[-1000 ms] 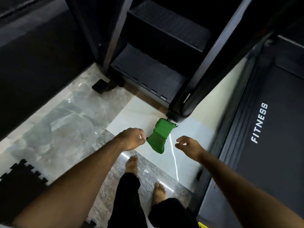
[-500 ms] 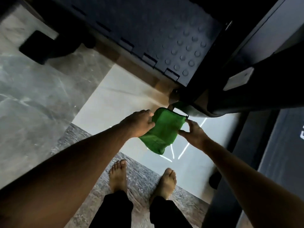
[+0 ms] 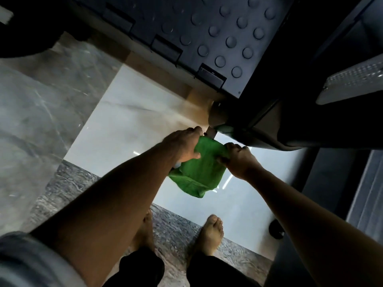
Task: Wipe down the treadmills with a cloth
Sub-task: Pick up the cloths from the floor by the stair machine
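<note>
Left hand [image 3: 182, 145] and right hand [image 3: 238, 160] grip green cloth [image 3: 199, 172] (perhaps hanging) near studded step [image 3: 207, 34]

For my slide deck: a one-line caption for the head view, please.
Left hand and right hand grip a green cloth beside a dark machine's base.

My cloth [image 3: 199, 172] is bright green, plain all over. The step [image 3: 207, 25] is near-black, studded with rows of raised round dots. The marble tile [image 3: 41, 112] is grey with pale veins, the middle tile [image 3: 128, 129] plain cream, the near tile [image 3: 68, 187] speckled grey (a fine salt-and-pepper grain). My trousers [image 3: 143, 270] are black, my sleeve [image 3: 24, 257] grey.
</note>
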